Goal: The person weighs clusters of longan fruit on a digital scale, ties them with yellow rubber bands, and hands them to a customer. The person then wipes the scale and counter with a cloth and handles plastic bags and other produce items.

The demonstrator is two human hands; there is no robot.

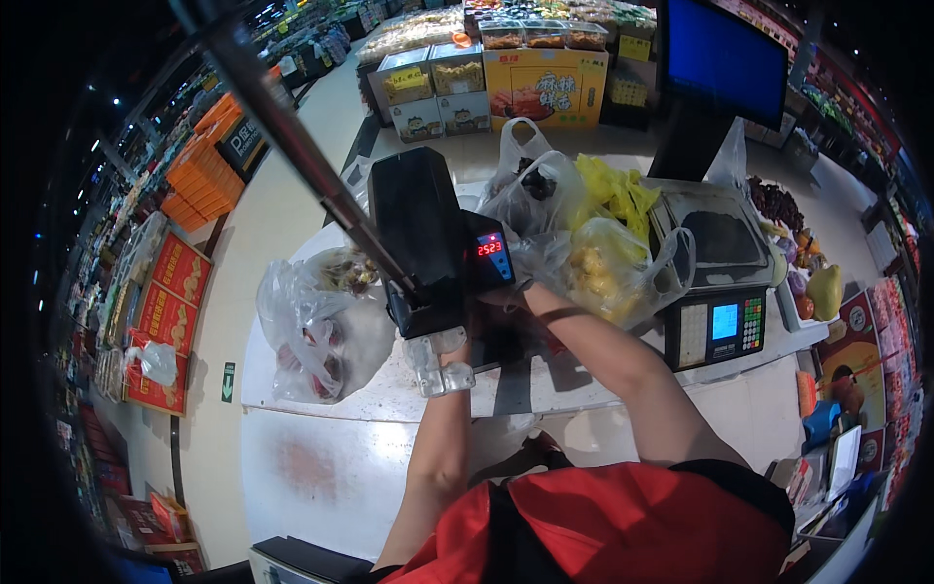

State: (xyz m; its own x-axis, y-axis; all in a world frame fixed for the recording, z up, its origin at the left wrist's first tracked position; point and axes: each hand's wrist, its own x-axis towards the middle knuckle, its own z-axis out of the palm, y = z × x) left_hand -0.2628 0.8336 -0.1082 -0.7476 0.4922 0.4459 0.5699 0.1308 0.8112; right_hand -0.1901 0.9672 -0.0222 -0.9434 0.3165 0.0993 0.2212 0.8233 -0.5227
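Observation:
A black machine [419, 219] with a lit red digit display [490, 248] stands on the white counter [569, 387]. My left forearm [441, 438] reaches up to it, and the left hand is hidden behind the machine and a clear plastic bracket [438, 361]. Only part of my right hand [503, 294] shows, just below the display; its fingers are hidden. A dark band circles that wrist. Right of it sits a clear plastic bag of yellow fruit [595, 274]. Whether either hand holds anything cannot be seen.
A bag of dark fruit [536, 179] and a yellow bag [613, 193] stand behind. More bagged produce [310, 350] lies left. To the right are a weighing scale [719, 325], loose fruit [824, 292] and a monitor [722, 62]. A metal pole [314, 160] slants across the view.

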